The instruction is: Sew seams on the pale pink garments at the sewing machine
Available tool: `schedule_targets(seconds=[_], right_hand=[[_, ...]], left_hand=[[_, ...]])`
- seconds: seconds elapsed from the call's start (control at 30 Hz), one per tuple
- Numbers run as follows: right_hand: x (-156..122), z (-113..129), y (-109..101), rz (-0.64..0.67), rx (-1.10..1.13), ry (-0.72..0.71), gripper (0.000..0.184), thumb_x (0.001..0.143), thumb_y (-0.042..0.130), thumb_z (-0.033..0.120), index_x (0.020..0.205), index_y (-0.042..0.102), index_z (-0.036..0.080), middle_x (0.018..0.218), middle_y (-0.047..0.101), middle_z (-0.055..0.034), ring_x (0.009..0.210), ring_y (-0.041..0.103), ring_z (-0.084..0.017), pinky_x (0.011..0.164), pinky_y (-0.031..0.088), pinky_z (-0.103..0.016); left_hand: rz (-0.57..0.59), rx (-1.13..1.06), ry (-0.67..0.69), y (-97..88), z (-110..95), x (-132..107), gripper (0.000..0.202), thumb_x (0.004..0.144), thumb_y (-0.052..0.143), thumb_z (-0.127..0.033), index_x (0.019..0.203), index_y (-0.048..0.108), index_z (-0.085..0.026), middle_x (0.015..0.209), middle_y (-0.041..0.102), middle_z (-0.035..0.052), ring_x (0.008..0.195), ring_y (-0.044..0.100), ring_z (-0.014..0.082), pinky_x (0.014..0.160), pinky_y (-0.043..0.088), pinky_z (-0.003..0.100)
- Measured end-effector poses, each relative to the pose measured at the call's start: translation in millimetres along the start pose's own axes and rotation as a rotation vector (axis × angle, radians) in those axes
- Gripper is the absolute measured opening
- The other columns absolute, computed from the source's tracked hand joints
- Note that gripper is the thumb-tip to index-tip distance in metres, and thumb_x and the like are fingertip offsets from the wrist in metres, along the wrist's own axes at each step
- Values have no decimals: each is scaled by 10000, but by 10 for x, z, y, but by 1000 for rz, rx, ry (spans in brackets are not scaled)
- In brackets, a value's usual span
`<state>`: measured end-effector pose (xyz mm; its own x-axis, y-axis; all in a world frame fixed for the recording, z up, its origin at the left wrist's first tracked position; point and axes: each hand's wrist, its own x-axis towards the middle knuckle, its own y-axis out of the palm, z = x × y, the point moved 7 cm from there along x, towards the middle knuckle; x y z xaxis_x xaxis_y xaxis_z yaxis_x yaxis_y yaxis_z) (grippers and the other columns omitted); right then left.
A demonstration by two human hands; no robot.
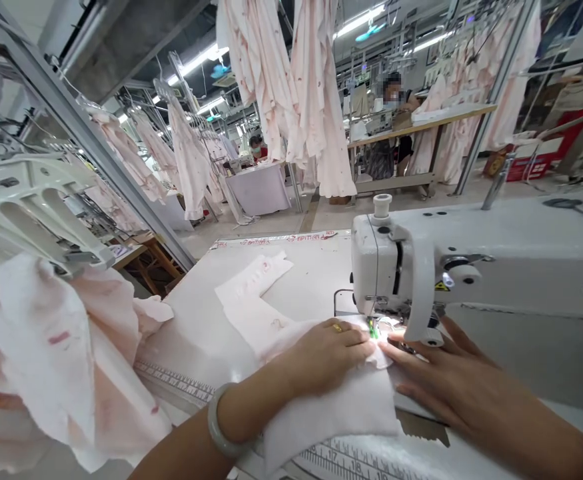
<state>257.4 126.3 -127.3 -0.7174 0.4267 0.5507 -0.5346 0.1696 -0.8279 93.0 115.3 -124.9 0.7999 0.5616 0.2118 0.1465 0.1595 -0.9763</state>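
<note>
A pale pink fabric piece (331, 407) lies on the sewing table, with its inner side up. Part of it runs under the needle area of a white sewing machine (511, 247). My left hand (324, 357) lies flat on the fabric, its fingertips just left of the lit presser foot (373, 327). Stretched out from the right, the fingers of my right hand (446, 380) touch the fabric edge beside the foot, partly behind the machine's white guard. Further left, a narrow printed strip of the fabric (254, 280) bends across the tabletop.
Pale pink garment pieces (46, 360) hang from a white clamp hanger (31, 200) at the left. A measuring tape (341, 460) runs along the table's front edge. Behind, pink garments (281, 87) hang on rails, and a person (394, 100) sits at another workstation.
</note>
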Motion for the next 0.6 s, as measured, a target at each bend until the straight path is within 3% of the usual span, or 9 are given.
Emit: schedule_targets(seconds=[0.13,0.27,0.43,0.6], right_hand=[[40,124,-74,7,19,-111,447,1144,454,388,1588,495,350,1172,796,4,1012,764,-198,1258,337,-445],[48,161,-71,36,11,-133,461,1133,491,364,1592,496,319,1205,788,-12,1047,762,-205,1227,376,-434],[8,115,-37,-7,-20,-122,472,1144,476,423,1607,480,334,1195,797,-13,1052,759,-226,1249,335,-468],[-20,76,-27,-32,-94,-98,522,1128,506,502,1615,465,319,1267,781,3,1128,739,-259,1291,228,-481]], left_hand=[[6,-6,42,-14,-59,-42,283,1089,493,-136,1324,650,-114,1284,734,98,1232,664,209,1144,491,355],[33,-51,86,23,-108,-72,308,1074,465,-115,1316,653,-87,1295,746,104,1273,655,230,1139,505,373],[25,-52,67,58,-79,-44,318,1091,438,-103,1316,661,-78,1300,748,119,1298,653,224,1151,508,360],[53,-68,-40,56,36,-1,349,1073,440,-90,1373,617,-70,1427,672,174,1389,600,238,1188,488,380]])
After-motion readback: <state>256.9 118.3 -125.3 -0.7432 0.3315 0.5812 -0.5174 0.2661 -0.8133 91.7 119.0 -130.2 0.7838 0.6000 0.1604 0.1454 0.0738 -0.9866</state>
